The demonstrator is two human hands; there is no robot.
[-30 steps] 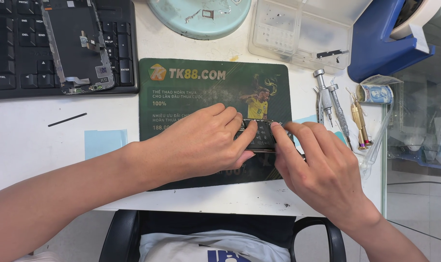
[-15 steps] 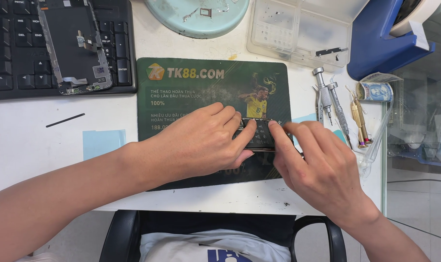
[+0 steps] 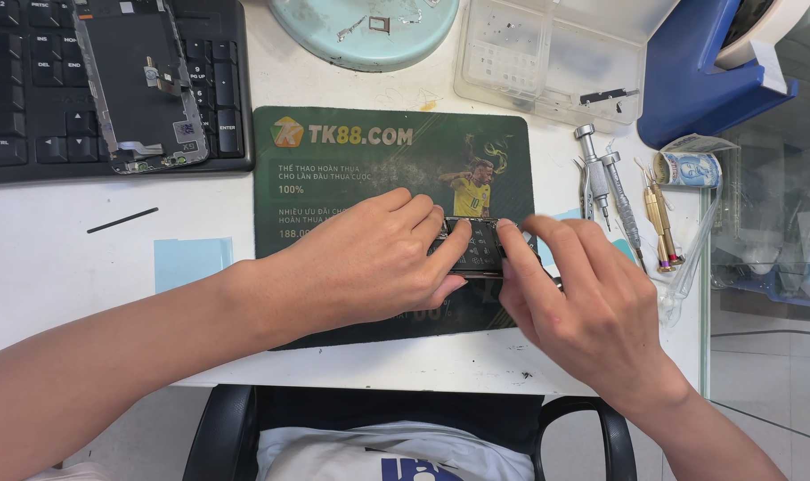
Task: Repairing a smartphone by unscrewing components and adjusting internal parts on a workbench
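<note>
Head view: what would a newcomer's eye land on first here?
Both hands meet over a small dark phone part at the middle of the green mat: the left hand steadies it, and the right hand works its right edge. Upper left, an opened phone frame lies on a black keyboard.

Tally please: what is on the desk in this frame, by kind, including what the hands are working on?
Dark flat phone part under the left hand and right hand: 1
Opened phone frame on the keyboard: 1
Keyboard: 1
Green mat: 1
Precision screwdrivers, silver and gold: 4
Clear parts box: 1
Round pale-blue tray: 1
Total: 10
</note>
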